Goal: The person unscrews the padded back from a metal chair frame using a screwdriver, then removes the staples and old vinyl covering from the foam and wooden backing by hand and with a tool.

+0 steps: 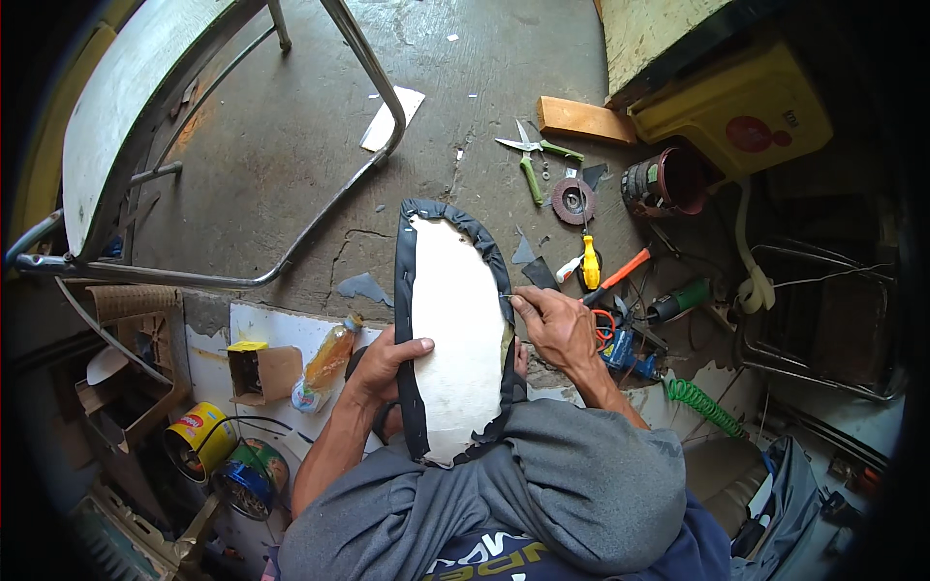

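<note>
An upholstered panel (pixel 455 339) stands tilted on my lap, its long side running away from me. Its back is white board, and a black cover (pixel 404 290) is folded over the rim with small staple-like marks. My left hand (pixel 386 366) grips the left edge, thumb lying on the white face and fingers hidden behind. At the right edge my right hand (pixel 560 327) is closed in a pinch. A thin, light sliver shows at its fingertips against the black cover, too small to name. Near the far tip, the white board has a ragged edge.
Right of the panel lie green-handled shears (pixel 533 160), a yellow screwdriver (pixel 590 261), a flap disc (pixel 573 201), an orange-handled tool (pixel 620 276) and a blue air tool (pixel 625 353). A metal-framed chair (pixel 373 87) lies far left. Tins (pixel 199 436) and a bottle (pixel 329 358) stand left.
</note>
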Tool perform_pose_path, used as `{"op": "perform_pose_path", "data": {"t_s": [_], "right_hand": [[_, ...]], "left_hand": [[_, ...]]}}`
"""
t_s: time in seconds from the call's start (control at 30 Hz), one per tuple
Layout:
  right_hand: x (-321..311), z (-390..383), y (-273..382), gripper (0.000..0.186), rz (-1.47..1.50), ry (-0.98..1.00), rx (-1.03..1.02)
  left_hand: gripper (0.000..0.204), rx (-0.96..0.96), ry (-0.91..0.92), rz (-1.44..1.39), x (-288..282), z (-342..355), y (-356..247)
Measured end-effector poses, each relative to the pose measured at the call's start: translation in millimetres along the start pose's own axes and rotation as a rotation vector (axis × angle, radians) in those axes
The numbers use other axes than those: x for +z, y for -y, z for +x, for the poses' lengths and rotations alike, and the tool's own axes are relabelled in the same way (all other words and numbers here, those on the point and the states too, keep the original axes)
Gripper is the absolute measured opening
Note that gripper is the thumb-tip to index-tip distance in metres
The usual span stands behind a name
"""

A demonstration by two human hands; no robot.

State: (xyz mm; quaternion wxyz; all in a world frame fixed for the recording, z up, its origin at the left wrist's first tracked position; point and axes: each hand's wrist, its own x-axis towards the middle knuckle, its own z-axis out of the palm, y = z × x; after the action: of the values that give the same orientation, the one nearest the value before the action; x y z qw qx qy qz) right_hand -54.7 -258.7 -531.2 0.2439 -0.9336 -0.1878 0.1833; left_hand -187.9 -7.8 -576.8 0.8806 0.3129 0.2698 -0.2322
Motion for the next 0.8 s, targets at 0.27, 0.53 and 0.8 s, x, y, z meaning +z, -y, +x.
{"op": "perform_pose_path", "data": {"t_s": [0.27,0.53,0.8], "right_hand": [[1,3,4,0.028,-0.04,-0.037,-0.031],[-16,25,-13,0.038,0.193,0.244,0.036],[-13,18,-20,0.044,0.227,0.196,-0.043]], "left_hand": [[0.068,-0.025,-0.015,0.026,5,-5,-5],[0.076,-0.038,-0.031,0.118,16,-7,-8],[0.078,-0.044,0.017,0.086,13,-7,-6]]}}
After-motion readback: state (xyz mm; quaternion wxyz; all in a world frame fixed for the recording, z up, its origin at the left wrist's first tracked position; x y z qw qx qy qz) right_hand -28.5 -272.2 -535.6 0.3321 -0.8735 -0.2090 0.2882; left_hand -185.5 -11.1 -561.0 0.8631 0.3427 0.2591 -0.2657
